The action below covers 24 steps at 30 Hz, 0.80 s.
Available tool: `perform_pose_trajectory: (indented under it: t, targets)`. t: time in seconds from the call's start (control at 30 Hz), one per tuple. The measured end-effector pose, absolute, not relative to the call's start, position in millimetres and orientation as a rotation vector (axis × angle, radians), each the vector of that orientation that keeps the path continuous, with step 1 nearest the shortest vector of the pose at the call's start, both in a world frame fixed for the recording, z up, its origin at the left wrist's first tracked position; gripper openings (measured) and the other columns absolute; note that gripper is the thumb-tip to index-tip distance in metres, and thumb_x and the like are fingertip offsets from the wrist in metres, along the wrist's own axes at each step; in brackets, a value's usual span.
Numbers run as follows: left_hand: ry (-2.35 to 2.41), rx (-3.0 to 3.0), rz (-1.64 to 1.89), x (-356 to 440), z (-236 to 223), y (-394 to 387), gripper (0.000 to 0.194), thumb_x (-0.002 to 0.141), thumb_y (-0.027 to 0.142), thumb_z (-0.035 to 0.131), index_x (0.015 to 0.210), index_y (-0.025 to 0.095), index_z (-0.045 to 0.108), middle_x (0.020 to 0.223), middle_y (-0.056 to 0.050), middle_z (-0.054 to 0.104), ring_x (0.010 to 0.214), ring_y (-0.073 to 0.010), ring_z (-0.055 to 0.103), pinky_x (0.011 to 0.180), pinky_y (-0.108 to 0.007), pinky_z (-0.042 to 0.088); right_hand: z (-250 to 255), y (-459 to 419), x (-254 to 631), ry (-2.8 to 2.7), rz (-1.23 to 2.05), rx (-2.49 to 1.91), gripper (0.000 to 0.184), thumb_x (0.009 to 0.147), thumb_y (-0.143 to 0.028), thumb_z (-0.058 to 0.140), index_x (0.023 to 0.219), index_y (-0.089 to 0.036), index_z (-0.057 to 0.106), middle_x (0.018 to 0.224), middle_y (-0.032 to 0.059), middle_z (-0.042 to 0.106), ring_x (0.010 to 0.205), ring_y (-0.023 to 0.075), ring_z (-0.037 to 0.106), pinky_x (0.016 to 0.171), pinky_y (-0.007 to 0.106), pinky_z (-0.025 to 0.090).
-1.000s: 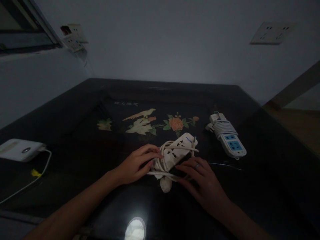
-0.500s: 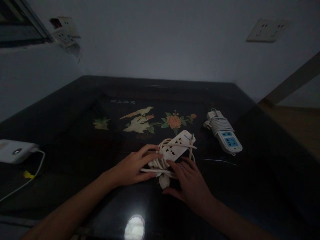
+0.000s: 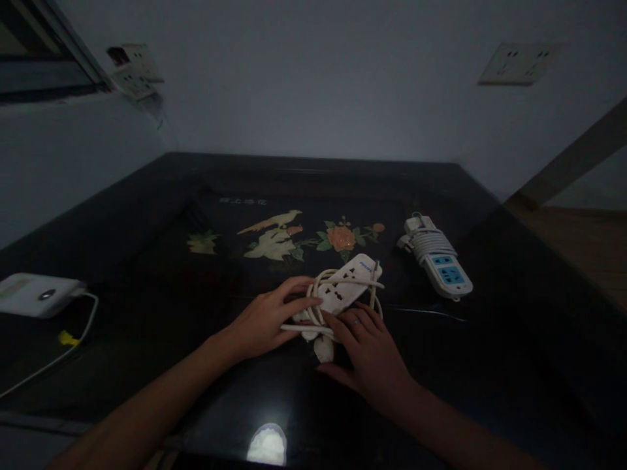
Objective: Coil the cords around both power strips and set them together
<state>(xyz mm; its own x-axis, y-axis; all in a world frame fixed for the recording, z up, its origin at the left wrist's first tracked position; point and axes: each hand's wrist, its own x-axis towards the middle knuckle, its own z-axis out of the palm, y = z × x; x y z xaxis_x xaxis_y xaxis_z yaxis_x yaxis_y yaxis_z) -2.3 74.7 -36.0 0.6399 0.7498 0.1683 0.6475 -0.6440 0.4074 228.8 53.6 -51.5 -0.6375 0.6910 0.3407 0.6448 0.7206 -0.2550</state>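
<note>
A white power strip (image 3: 356,269) lies tilted on the dark tabletop in front of me, its own cord (image 3: 321,287) wound loosely about its near half. My left hand (image 3: 274,316) grips the wound cord and the strip's near left side, thumb below and fingers on top. From the right, my right hand (image 3: 360,346) holds the coils with its fingertips, and its thumb is by the white plug (image 3: 324,349). Part of the cord is hidden under the fingers of both hands.
Right of my hands lies a second power strip (image 3: 443,264) with blue sockets and wrapped grey cord. A white box-like device (image 3: 36,295) with a cable sits at the left. The black tabletop (image 3: 304,176) has a bird-and-flower picture; wall sockets (image 3: 519,64) are behind.
The view has shifted slightly. My left fingers have moved a little over the coils, and my right fingers press closer on the cord. The strip stays in almost the same place.
</note>
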Motion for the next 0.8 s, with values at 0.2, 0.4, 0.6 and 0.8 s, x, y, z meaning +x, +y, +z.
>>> perform_pose_trajectory:
  t: [0.2,0.4,0.6,0.8]
  targets:
    - [1.096,2.799,0.492,1.2,-28.8,72.0,0.038,0.086,0.027,0.055,0.123,0.019,0.054,0.140,-0.010,0.047,0.136,-0.0270,0.032,0.108,-0.047,0.034,-45.5,61.3,237.4,-2.642,0.290,-0.881,0.064,0.077,-0.034,0.065,0.133,-0.011,0.046,0.110,0.0128,0.065,0.104,0.0256,0.057,0.101,0.049,0.036]
    - [1.045,2.789,0.430,0.9,-19.0,62.3,0.061,0.080,0.054,0.058,0.128,0.017,0.051,0.129,-0.014,0.058,0.122,-0.0290,0.050,0.109,-0.052,0.029,-38.1,68.5,251.8,-2.702,0.386,-0.785,0.061,0.076,-0.027,0.062,0.133,-0.015,0.045,0.108,0.0088,0.067,0.106,0.0223,0.058,0.106,0.047,0.029]
    - [0.989,2.623,0.395,-0.7,-8.6,65.2,0.055,0.081,0.061,0.052,0.119,0.021,0.057,0.120,-0.011,0.061,0.114,-0.0278,0.053,0.108,-0.051,0.028,-28.0,68.0,260.1,-2.694,0.445,-0.820,0.047,0.075,-0.025,0.066,0.119,-0.014,0.052,0.100,0.0082,0.068,0.102,0.0205,0.061,0.112,0.048,0.022]
    - [0.971,2.543,0.278,17.9,7.3,78.7,0.021,0.091,0.035,0.050,0.102,0.022,0.063,0.104,-0.005,0.063,0.104,-0.0213,0.055,0.097,-0.039,0.036,-24.8,67.6,262.8,-2.706,0.336,-0.843,0.035,0.076,-0.017,0.066,0.109,-0.017,0.056,0.095,0.0059,0.068,0.098,0.0201,0.062,0.113,0.050,0.023]
